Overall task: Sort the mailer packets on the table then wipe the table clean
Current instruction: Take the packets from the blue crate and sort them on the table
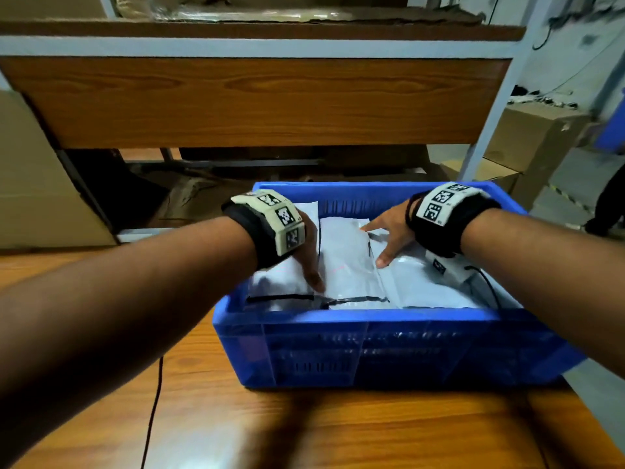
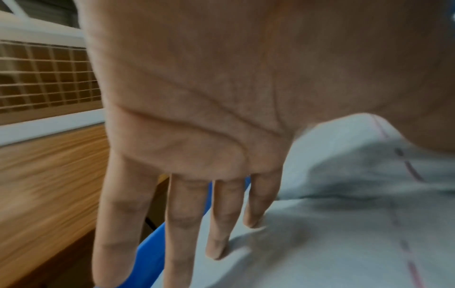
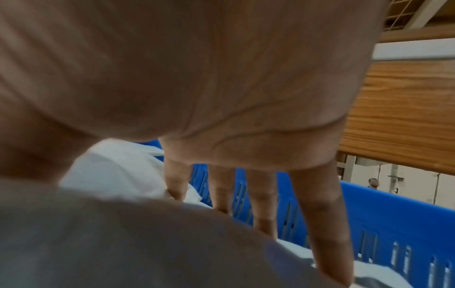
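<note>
A blue plastic crate [image 1: 389,346] stands on the wooden table [image 1: 236,428], filled with several pale grey mailer packets [image 1: 348,265]. Both my hands are inside the crate, on top of the pile. My left hand [image 1: 309,262] lies flat with straight fingers [image 2: 219,230] pressing the left packets [image 2: 344,224]. My right hand [image 1: 389,238] is spread, its straight fingers [image 3: 320,224] and thumb resting on the right packets [image 3: 123,243] near the crate's far wall [image 3: 393,214]. Neither hand grips anything.
A wooden shelf unit with a grey metal frame [image 1: 257,96] rises just behind the crate. Cardboard boxes [image 1: 527,140] stand at the right and left. A thin dark cable [image 1: 152,418] runs across the near table. A person stands far right [image 1: 608,198].
</note>
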A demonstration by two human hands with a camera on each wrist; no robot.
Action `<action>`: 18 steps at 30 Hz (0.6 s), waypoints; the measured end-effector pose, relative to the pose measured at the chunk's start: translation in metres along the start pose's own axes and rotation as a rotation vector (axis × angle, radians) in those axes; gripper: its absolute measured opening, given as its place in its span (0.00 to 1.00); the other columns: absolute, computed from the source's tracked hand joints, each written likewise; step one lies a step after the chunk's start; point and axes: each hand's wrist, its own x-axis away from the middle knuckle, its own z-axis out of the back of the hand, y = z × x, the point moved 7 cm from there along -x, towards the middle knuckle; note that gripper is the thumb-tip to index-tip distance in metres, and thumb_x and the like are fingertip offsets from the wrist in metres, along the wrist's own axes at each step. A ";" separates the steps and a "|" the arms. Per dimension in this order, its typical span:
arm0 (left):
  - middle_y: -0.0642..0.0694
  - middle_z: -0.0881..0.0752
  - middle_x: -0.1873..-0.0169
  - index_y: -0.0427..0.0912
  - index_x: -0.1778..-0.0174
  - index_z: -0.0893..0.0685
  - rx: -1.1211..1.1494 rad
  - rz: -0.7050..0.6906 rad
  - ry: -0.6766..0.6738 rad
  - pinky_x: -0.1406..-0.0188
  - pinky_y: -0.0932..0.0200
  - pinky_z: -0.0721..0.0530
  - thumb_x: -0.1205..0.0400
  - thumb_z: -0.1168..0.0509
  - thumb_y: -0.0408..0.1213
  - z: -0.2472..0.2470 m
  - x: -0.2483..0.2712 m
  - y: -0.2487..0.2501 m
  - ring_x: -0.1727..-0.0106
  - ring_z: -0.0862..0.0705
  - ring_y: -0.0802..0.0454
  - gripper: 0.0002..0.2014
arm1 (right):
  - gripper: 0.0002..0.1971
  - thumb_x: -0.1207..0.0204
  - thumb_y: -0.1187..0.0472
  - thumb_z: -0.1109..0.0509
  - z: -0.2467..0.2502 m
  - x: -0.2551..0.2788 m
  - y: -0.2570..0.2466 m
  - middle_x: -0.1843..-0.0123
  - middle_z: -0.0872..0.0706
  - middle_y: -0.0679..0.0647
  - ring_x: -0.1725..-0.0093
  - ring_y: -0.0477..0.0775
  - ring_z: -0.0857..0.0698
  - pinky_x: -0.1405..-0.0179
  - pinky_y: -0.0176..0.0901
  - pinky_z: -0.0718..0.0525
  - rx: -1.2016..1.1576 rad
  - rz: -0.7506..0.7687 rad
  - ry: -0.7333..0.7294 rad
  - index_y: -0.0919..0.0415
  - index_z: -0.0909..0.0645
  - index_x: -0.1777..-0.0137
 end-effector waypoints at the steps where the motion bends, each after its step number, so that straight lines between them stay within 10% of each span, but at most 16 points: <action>1: 0.54 0.14 0.54 0.51 0.51 0.12 0.020 0.001 -0.012 0.41 0.54 0.21 0.46 0.24 0.71 0.001 0.003 -0.003 0.45 0.16 0.48 0.35 | 0.45 0.29 0.40 0.25 0.008 0.003 -0.001 0.17 0.36 0.52 0.20 0.57 0.34 0.24 0.50 0.37 0.009 0.009 0.053 0.45 0.44 0.16; 5: 0.51 0.14 0.41 0.51 0.33 0.17 0.014 0.001 0.005 0.36 0.54 0.24 0.45 0.22 0.67 0.005 0.005 -0.012 0.38 0.19 0.48 0.44 | 0.33 0.19 0.42 0.36 0.047 0.022 -0.016 0.17 0.37 0.50 0.19 0.55 0.35 0.24 0.44 0.39 -0.021 0.126 0.271 0.48 0.40 0.17; 18: 0.50 0.32 0.21 0.58 0.18 0.38 0.096 -0.133 0.110 0.24 0.52 0.39 0.27 0.32 0.64 0.017 0.029 -0.002 0.20 0.36 0.49 0.41 | 0.41 0.28 0.33 0.32 0.041 0.035 -0.031 0.16 0.39 0.48 0.18 0.52 0.39 0.21 0.47 0.43 -0.094 0.147 0.174 0.42 0.42 0.17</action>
